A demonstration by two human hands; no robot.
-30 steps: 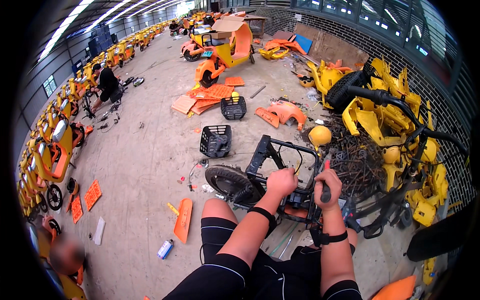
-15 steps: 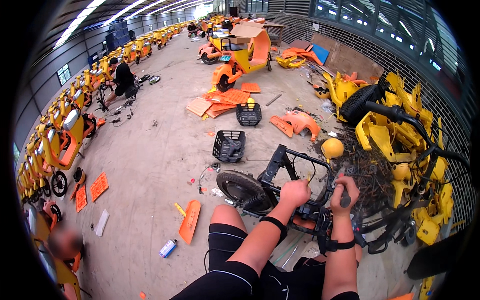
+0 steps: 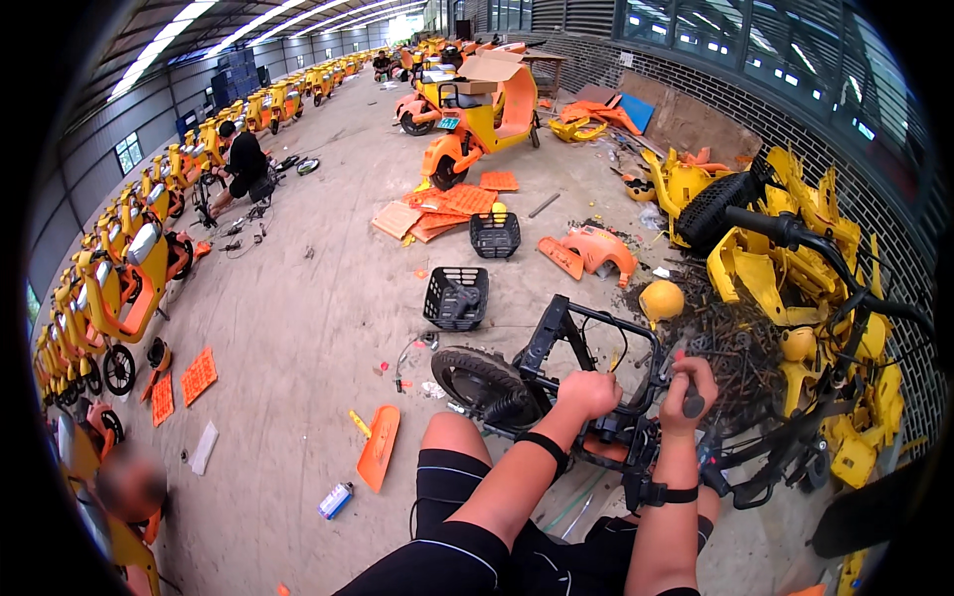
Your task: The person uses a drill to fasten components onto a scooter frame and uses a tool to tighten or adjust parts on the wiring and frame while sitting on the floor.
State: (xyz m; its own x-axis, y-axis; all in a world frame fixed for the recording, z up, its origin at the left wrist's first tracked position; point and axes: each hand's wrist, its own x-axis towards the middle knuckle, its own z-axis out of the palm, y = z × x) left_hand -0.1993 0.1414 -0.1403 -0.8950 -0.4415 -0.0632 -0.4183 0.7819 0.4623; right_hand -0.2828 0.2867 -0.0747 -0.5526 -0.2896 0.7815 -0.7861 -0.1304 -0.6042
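Observation:
A stripped black scooter frame (image 3: pixel 545 333) lies before my knees, its rear wheel (image 3: pixel 479 385) to the left. My left hand (image 3: pixel 592 393) is closed at the frame's middle, beside a thin black cable; what its fingers hold is hidden. My right hand (image 3: pixel 691 385) is wrapped round a plier-like tool (image 3: pixel 693 405) with a dark grey grip and a red part, by the frame's right side bar. The tool's working end is too small to make out. Black handlebars (image 3: pixel 785 228) rise at the right.
Yellow body panels (image 3: pixel 760 273) and a heap of dark metal parts (image 3: pixel 730 348) crowd the right. Ahead lie a black basket (image 3: pixel 456 298) and orange panels (image 3: pixel 452 199). An orange panel (image 3: pixel 378 449) and spray can (image 3: pixel 336 500) lie left; a person (image 3: pixel 243 159) sits farther off.
My right hand has shifted slightly down with the tool, and my left hand a little lower too. Both keep their grip; the view has tilted slightly.

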